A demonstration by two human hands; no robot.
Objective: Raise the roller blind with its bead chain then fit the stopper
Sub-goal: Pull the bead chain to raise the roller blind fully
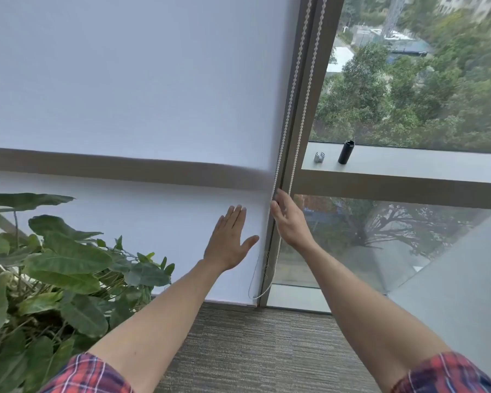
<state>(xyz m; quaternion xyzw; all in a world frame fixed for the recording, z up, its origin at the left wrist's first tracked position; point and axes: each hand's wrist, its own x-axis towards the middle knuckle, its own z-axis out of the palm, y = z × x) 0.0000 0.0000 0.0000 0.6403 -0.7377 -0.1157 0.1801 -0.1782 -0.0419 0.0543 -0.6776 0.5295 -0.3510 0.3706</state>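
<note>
Roller blind [131, 89]: white, fully lowered, its bottom edge near the carpet. Bead chain [301, 89]: white loop hanging along the window frame [288, 165] at the blind's right edge. Right hand [288, 219]: grip closed on the bead chain. Left hand [228, 241]: grip wide, flat against the blind, holding nothing. Window ledge [408, 163]: carried a small grey stopper [319, 157] and a black cylinder [345, 152]. Potted plant [46, 268]: lower left.

Plant [63, 268] crowds low left; sill [408, 163] w/ black tube [345, 152] & clip [319, 157], otherwise bare.
</note>
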